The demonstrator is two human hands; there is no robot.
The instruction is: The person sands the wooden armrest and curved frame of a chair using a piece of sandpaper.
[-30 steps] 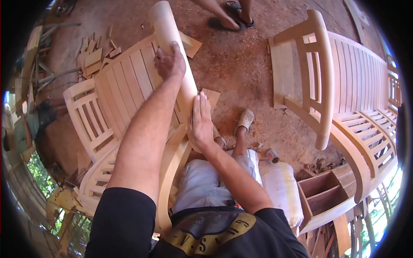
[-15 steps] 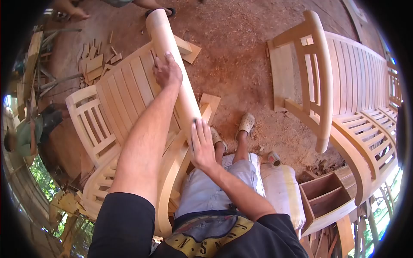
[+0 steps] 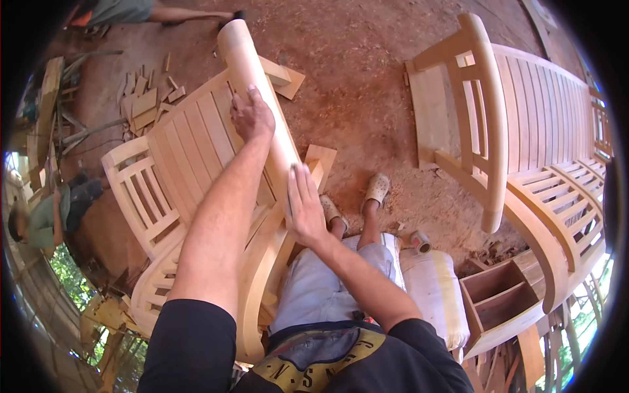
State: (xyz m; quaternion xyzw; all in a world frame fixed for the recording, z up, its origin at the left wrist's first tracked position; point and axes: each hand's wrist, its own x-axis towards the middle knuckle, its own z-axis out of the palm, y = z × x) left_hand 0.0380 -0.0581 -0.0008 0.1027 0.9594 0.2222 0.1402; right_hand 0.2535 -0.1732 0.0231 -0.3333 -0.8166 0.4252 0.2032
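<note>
A pale wooden bench (image 3: 190, 134) stands in front of me, its wide rounded armrest (image 3: 246, 59) running away from my body. My left hand (image 3: 253, 116) is closed over the armrest's left edge, thumb on top and fingers curled down the side. Nearer to me, my right hand (image 3: 305, 204) presses along the armrest with its fingers straight and together. A thin dark edge, looking like sandpaper (image 3: 289, 208), shows beneath the palm side of this hand; most of it is hidden.
A second slatted bench (image 3: 537, 111) stands at the right. Wood offcuts (image 3: 144, 105) lie on the dirt floor beyond the near bench. A can (image 3: 420, 242) sits by a white sack (image 3: 432, 288), beside an open wooden box (image 3: 498, 304). Other people are at the left and the top.
My right hand has slid slightly up along the armrest, away from me. My left hand stays on the armrest. At the top, another person's leg and shorts have come further into view.
</note>
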